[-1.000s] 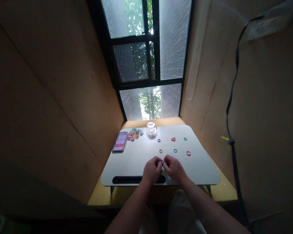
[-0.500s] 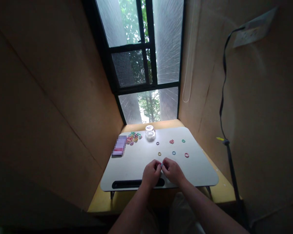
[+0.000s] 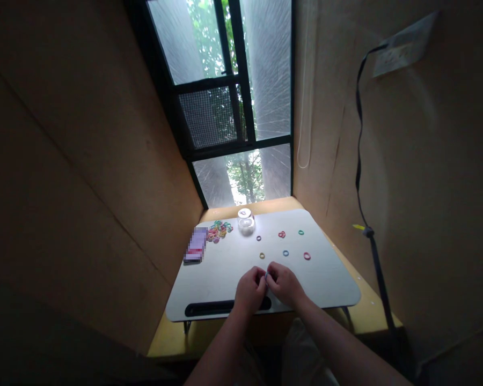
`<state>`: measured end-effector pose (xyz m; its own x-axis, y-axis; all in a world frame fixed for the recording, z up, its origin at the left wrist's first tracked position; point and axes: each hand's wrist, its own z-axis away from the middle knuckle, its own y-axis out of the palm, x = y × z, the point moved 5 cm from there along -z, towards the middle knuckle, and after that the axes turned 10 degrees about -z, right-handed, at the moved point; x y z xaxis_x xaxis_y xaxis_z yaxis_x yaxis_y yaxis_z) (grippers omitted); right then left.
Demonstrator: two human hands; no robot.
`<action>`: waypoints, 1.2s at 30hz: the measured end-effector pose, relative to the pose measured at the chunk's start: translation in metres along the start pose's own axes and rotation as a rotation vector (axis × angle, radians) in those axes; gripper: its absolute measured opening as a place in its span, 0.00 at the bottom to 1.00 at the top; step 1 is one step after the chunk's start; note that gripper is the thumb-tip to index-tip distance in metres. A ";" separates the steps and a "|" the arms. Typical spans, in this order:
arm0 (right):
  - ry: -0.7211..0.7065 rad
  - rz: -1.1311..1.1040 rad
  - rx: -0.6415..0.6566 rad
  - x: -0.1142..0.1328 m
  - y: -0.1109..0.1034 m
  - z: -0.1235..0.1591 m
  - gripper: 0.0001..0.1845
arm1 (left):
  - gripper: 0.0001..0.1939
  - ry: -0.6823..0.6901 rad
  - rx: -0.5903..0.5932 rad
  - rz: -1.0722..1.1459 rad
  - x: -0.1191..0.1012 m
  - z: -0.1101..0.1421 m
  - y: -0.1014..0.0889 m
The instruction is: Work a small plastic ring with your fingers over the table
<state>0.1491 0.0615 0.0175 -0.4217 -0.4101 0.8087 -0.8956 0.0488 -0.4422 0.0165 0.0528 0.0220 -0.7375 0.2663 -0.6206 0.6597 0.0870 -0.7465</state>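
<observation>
My left hand (image 3: 251, 287) and my right hand (image 3: 283, 284) meet over the near part of the white lap table (image 3: 209, 279). Their fingertips pinch a small light-blue hair tie (image 3: 266, 274) between them, mostly hidden by the fingers. Just beyond lie single hair ties: yellow (image 3: 262, 255), blue (image 3: 285, 253) and pink (image 3: 307, 256). Farther back are a dark purple one (image 3: 258, 238), a red-pink cluster (image 3: 282, 235) and a green one (image 3: 301, 232).
A heap of mixed-colour hair ties (image 3: 219, 231) lies at the back left, beside a phone (image 3: 196, 245). A clear jar (image 3: 246, 222) stands at the back edge. A black slot (image 3: 209, 308) runs along the near edge. Walls flank the table; a black cord (image 3: 359, 134) hangs at right.
The camera view has shifted slightly. Both hands stay together with the light-blue hair tie between the fingertips; the fingers have moved only a little.
</observation>
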 end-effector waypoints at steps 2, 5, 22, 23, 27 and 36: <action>0.001 -0.006 0.001 0.000 0.000 0.000 0.06 | 0.06 -0.001 0.001 -0.005 0.000 0.000 0.001; 0.002 -0.009 0.003 0.001 -0.001 0.000 0.05 | 0.06 -0.010 0.000 -0.015 0.000 0.000 0.002; 0.004 -0.023 0.003 0.003 -0.005 -0.001 0.05 | 0.07 0.002 0.014 -0.024 -0.002 -0.001 0.003; 0.006 -0.023 0.004 0.003 -0.005 -0.001 0.05 | 0.07 0.007 0.013 -0.025 -0.002 -0.001 0.002; 0.011 -0.021 0.006 0.004 -0.005 -0.001 0.05 | 0.06 0.009 0.008 -0.037 -0.003 0.000 0.001; 0.005 -0.014 0.005 0.003 -0.003 -0.001 0.05 | 0.05 0.019 0.020 -0.068 -0.005 0.001 0.002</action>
<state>0.1506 0.0607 0.0220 -0.4097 -0.4060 0.8169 -0.9007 0.0381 -0.4328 0.0215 0.0510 0.0237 -0.7774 0.2790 -0.5638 0.6050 0.0864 -0.7915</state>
